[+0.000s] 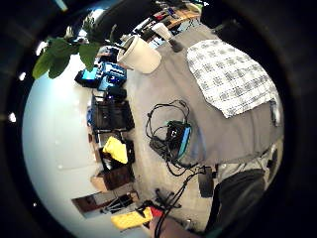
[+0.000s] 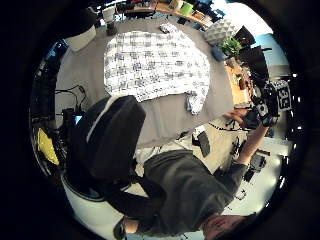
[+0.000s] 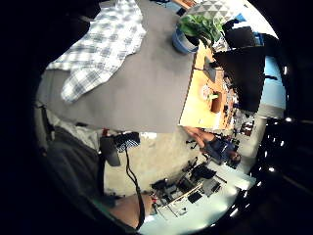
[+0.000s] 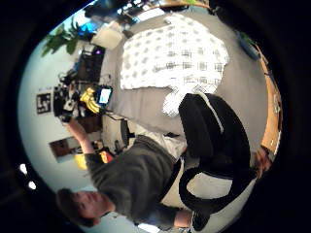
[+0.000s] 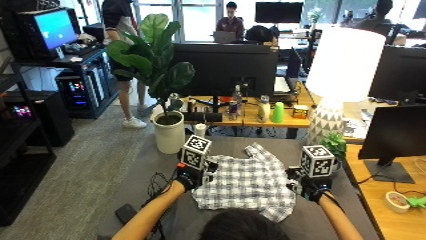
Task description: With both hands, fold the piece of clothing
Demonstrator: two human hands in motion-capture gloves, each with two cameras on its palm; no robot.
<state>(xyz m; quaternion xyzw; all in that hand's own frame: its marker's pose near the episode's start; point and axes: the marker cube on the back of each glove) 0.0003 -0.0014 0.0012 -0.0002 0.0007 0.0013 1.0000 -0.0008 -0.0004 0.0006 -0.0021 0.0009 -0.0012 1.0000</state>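
Checked shirt (image 5: 247,184) spread on grey table (image 5: 160,159), left hand (image 5: 191,176) and right hand (image 5: 310,188) raised beside it, fingers' state unclear

A white-and-grey checked shirt (image 5: 247,185) lies spread flat on the grey-topped table (image 5: 226,145). The black-gloved left hand (image 5: 190,177) is raised at the shirt's left edge, the black-gloved right hand (image 5: 311,188) just off its right edge. Beyond the shirt's far left corner stands a large-leafed plant in a white pot (image 5: 168,131)
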